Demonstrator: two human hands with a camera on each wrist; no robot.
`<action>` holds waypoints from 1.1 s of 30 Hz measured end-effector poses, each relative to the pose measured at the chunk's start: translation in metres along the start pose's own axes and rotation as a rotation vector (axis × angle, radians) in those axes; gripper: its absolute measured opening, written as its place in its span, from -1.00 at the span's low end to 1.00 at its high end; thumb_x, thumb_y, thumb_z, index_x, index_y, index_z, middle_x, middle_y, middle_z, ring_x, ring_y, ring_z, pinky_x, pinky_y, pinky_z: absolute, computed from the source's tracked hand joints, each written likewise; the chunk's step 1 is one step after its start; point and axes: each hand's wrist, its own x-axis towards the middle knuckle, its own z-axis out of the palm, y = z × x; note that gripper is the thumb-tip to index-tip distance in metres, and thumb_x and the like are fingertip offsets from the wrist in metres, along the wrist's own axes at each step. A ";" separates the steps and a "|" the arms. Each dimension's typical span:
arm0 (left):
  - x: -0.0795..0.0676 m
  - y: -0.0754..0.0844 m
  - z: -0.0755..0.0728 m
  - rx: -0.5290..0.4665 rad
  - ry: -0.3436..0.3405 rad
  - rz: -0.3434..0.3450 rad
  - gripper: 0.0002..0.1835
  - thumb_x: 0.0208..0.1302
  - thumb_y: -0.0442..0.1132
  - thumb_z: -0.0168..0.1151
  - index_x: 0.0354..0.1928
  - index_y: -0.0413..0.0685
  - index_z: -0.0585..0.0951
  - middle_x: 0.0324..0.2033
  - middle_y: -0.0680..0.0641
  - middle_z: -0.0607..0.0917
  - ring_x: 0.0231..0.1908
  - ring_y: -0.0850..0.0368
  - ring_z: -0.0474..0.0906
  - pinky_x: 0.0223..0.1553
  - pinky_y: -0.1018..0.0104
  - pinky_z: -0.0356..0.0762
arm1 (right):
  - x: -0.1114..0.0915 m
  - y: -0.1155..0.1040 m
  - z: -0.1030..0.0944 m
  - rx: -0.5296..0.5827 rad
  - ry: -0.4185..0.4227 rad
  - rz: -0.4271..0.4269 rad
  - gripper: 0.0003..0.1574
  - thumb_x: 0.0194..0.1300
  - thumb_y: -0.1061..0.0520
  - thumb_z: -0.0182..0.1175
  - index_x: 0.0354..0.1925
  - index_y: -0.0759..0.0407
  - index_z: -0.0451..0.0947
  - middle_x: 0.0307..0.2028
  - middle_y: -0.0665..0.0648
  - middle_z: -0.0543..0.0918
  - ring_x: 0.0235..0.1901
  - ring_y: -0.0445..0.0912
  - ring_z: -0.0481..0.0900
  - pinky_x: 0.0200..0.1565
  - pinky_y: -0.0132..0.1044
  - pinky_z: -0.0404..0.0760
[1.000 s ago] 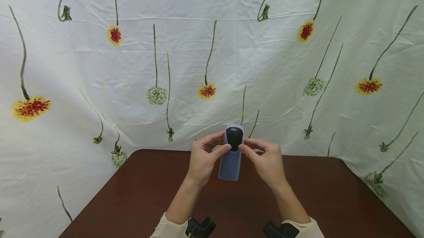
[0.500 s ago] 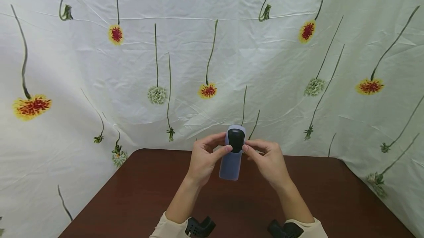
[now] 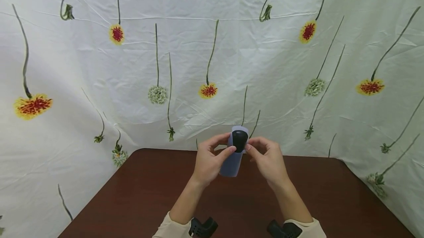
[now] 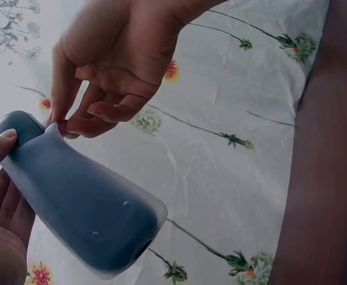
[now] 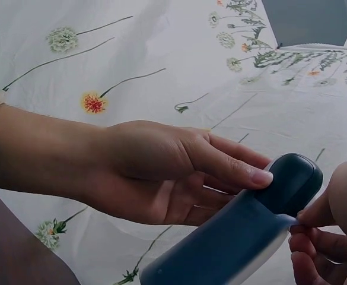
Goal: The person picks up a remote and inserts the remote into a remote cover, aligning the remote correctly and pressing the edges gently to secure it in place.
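A dark, rounded handheld device [image 3: 240,140] sits in a translucent bluish soft sleeve [image 3: 230,164], held up over the table. Its smooth dark end shows at the sleeve's opening; the rest is covered. My left hand [image 3: 208,162] grips it from the left side, thumb on the dark end and fingers behind. On the other side my right hand [image 3: 269,160] pinches the sleeve's rim between thumb and fingertips. That rim is drawn out into a small peak beside the dark end in the left wrist view, where two small bumps mark the sleeve [image 4: 84,202].
A dark red-brown table [image 3: 149,186] lies under the hands. Behind it hangs a white cloth [image 3: 185,54] printed with flowers. Black wrist-worn cameras [image 3: 202,227] sit at both cream cuffs. A grey panel [image 5: 306,24] shows far off in the right wrist view.
The device and left hand have shifted slightly right, and the device's lower end has tipped up. My right thumb has moved from the dark end's edge outward, drawing the sleeve's rim with it.
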 end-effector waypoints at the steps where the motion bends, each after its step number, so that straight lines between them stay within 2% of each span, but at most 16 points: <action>1: 0.000 0.000 0.001 0.015 -0.004 0.012 -0.60 0.24 -0.54 0.42 0.13 -0.37 0.67 -0.09 -0.25 0.74 -0.08 -0.03 0.66 -0.13 0.15 0.72 | 0.000 0.000 0.001 0.009 0.004 0.015 -0.93 0.36 0.39 0.32 -0.19 0.42 0.67 -0.35 0.25 0.68 -0.31 0.02 0.63 -0.33 -0.19 0.67; 8: -0.002 -0.002 0.004 0.089 -0.011 0.057 -0.62 0.32 -0.51 0.38 0.16 -0.33 0.60 -0.08 -0.20 0.69 -0.10 -0.09 0.65 -0.15 0.17 0.71 | 0.002 -0.001 0.001 0.104 0.004 0.125 -0.94 0.40 0.40 0.26 -0.18 0.44 0.63 -0.40 0.18 0.63 -0.35 -0.04 0.59 -0.43 -0.27 0.54; 11: -0.002 -0.003 0.004 0.144 -0.014 0.081 -0.63 0.34 -0.49 0.37 0.16 -0.30 0.57 -0.09 -0.18 0.68 -0.13 -0.06 0.65 -0.19 0.15 0.72 | 0.001 -0.004 0.001 0.213 -0.019 0.198 -0.97 0.43 0.39 0.24 -0.21 0.38 0.62 -0.41 0.13 0.61 -0.36 -0.07 0.57 -0.46 -0.33 0.46; 15: -0.002 -0.003 0.003 0.203 -0.016 0.104 -0.63 0.35 -0.47 0.37 0.16 -0.28 0.56 -0.08 -0.15 0.68 -0.16 -0.03 0.66 -0.25 0.14 0.71 | 0.001 -0.007 -0.001 0.382 -0.059 0.309 -0.80 0.47 0.39 0.18 -0.30 0.19 0.63 -0.42 0.07 0.59 -0.39 -0.14 0.56 -0.50 -0.41 0.38; 18: -0.002 -0.001 0.003 0.208 -0.013 0.102 -0.63 0.35 -0.46 0.37 0.15 -0.27 0.57 -0.09 -0.14 0.69 -0.17 -0.02 0.67 -0.27 0.15 0.71 | 0.001 -0.006 -0.002 0.469 -0.096 0.353 -0.72 0.51 0.38 0.13 -0.31 0.10 0.63 -0.44 0.04 0.60 -0.43 -0.21 0.57 -0.51 -0.44 0.37; 22: -0.001 0.002 0.004 0.155 -0.016 0.082 -0.64 0.36 -0.46 0.36 0.16 -0.27 0.57 -0.08 -0.16 0.68 -0.18 -0.03 0.65 -0.24 0.21 0.69 | 0.001 -0.004 -0.004 0.536 -0.141 0.366 -0.81 0.51 0.34 0.17 -0.26 0.11 0.60 -0.45 0.01 0.63 -0.45 -0.24 0.61 -0.51 -0.46 0.37; 27: -0.001 0.005 0.004 0.044 -0.014 0.043 -0.64 0.36 -0.52 0.31 0.16 -0.33 0.54 -0.05 -0.24 0.68 -0.20 -0.05 0.60 -0.19 0.29 0.66 | 0.002 -0.002 -0.005 0.515 -0.139 0.345 -0.89 0.47 0.32 0.24 -0.16 0.13 0.52 -0.44 0.01 0.66 -0.40 -0.21 0.62 -0.50 -0.42 0.39; 30: -0.001 0.004 0.004 0.010 -0.004 0.020 -0.64 0.35 -0.56 0.30 0.15 -0.39 0.53 -0.05 -0.28 0.68 -0.20 -0.02 0.58 -0.18 0.33 0.65 | 0.003 -0.002 -0.004 0.412 -0.084 0.299 -0.81 0.43 0.32 0.28 -0.08 0.18 0.47 -0.36 0.02 0.64 -0.34 -0.14 0.61 -0.45 -0.36 0.43; 33: 0.000 0.004 0.004 -0.016 0.001 -0.001 -0.64 0.34 -0.57 0.30 0.15 -0.42 0.52 -0.05 -0.31 0.67 -0.20 0.00 0.56 -0.16 0.34 0.65 | 0.001 -0.004 -0.002 0.265 -0.012 0.188 -0.68 0.37 0.32 0.36 -0.02 0.28 0.45 -0.28 0.10 0.59 -0.28 -0.07 0.60 -0.42 -0.31 0.47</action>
